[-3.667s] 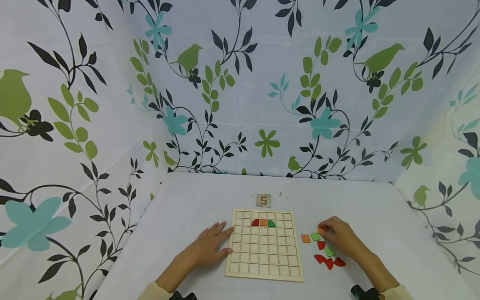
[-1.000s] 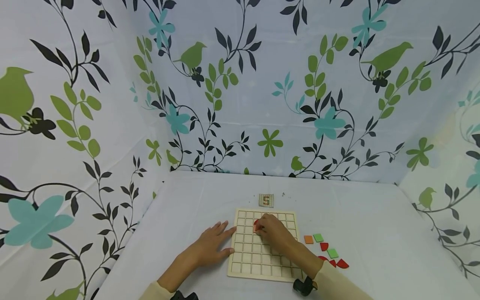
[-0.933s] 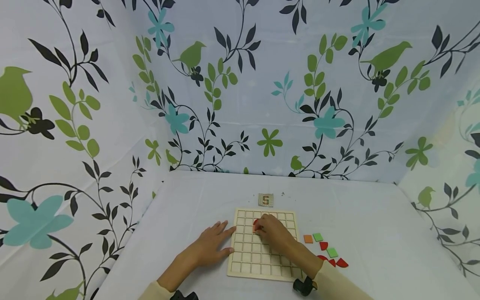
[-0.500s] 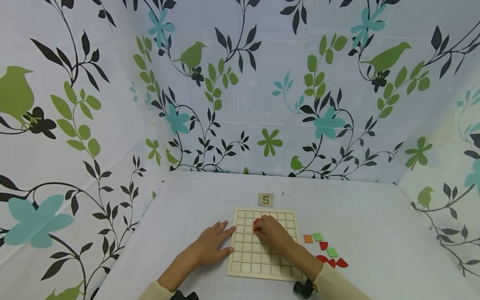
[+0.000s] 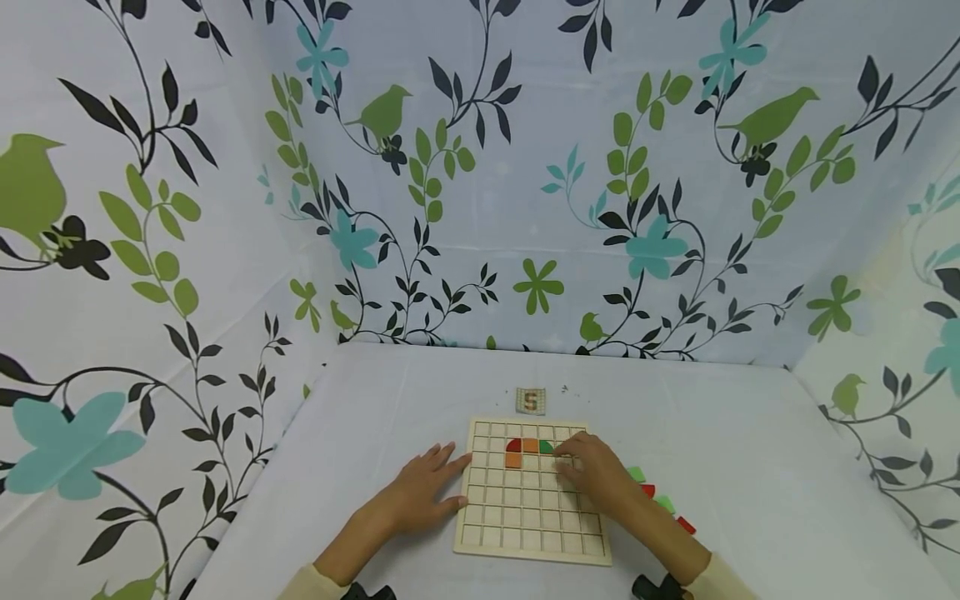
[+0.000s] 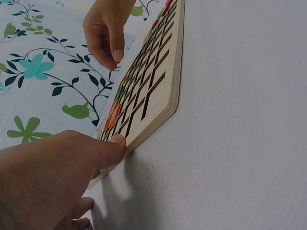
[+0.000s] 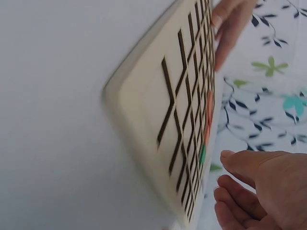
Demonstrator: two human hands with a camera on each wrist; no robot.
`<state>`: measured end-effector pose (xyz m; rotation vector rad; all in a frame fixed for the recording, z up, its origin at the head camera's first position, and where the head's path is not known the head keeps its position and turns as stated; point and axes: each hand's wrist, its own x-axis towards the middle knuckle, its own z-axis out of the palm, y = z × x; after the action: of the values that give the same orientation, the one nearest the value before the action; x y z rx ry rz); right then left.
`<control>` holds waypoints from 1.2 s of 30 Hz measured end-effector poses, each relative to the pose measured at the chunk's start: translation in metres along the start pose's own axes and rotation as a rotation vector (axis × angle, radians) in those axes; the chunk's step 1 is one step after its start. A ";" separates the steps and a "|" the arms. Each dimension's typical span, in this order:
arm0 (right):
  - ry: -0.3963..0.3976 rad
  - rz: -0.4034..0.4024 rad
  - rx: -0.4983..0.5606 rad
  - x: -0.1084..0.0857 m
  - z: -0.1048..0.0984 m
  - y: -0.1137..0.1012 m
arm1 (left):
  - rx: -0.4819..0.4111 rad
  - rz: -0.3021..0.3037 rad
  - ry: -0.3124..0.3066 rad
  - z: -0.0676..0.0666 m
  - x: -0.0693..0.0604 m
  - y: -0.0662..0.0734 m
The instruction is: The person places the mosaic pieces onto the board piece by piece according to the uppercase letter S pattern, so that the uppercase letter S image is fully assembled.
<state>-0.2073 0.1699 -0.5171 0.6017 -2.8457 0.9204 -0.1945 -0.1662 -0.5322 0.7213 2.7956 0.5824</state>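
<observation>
- Change: the right hand [image 5: 591, 467] has moved off the board's left-hand cells. Half a second ago it covered the spot where the newer orange square [image 5: 513, 459] now lies bare.
- Meaning (judged): that placement looks finished. The pattern now turns down from its row toward the near side.
- Right-hand grip: thumb and fingers apart, loosely bent, nothing between them. Hand hangs over the board's far right part, fingertips just beside the green quarter-round [image 5: 546, 447]; contact with the board cannot be told.
- Left hand [image 5: 422, 492]: unchanged, fingers spread, touching the left edge of the wooden grid board [image 5: 534, 533]; pinches nothing.
- Board contents: four cells filled. Second row from far edge, left to right: red quarter-round [image 5: 513, 445], orange square [image 5: 530, 445], green quarter-round. Newer orange square sits on the near side of the red one. Other visible cells hold no piece.
- Loose, right of board: far green square [image 5: 636, 473], red piece [image 5: 648, 490], near green square [image 5: 664, 503], near red piece [image 5: 686, 524]. Right forearm [image 5: 637, 517] may hide others.
- Far side of board, apart from it: small printed card [image 5: 530, 401], S-like figure on a grid.
</observation>
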 end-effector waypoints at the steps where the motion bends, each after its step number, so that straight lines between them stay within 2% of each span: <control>1: 0.009 0.018 -0.007 -0.005 -0.007 0.005 | 0.002 -0.001 0.000 0.000 0.000 0.000; 4: 0.005 0.101 0.003 -0.021 -0.029 0.020 | 0.011 -0.006 0.001 0.001 0.000 0.000; 8: -0.040 0.209 -0.006 -0.045 -0.060 0.042 | 0.024 -0.015 0.004 0.001 0.001 -0.001; 12: -0.107 0.280 -0.014 -0.069 -0.088 0.064 | 0.024 -0.020 0.004 0.001 0.000 -0.002; 15: -0.170 0.325 0.006 -0.086 -0.101 0.075 | 0.012 -0.021 -0.004 0.001 0.000 -0.002; 18: -0.234 0.343 0.036 -0.098 -0.104 0.084 | 0.003 -0.023 -0.013 0.002 -0.001 -0.002; 20: -0.261 0.315 0.052 -0.104 -0.102 0.088 | 0.008 -0.024 -0.014 0.002 -0.001 -0.002; 25: -0.239 0.221 0.028 -0.111 -0.090 0.094 | -0.003 -0.019 -0.009 0.002 -0.001 -0.001; 28: -0.196 0.243 -0.028 -0.111 -0.085 0.094 | -0.018 -0.023 -0.011 0.001 -0.001 0.001; 32: -0.167 0.326 -0.086 -0.108 -0.084 0.092 | -0.018 -0.027 -0.010 0.000 -0.001 0.003; 36: -0.154 0.329 -0.087 -0.111 -0.087 0.090 | -0.013 -0.026 -0.014 -0.002 -0.001 0.004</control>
<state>-0.1441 0.3250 -0.5178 0.2043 -3.1669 0.8159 -0.1928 -0.1640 -0.5288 0.6829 2.7814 0.5879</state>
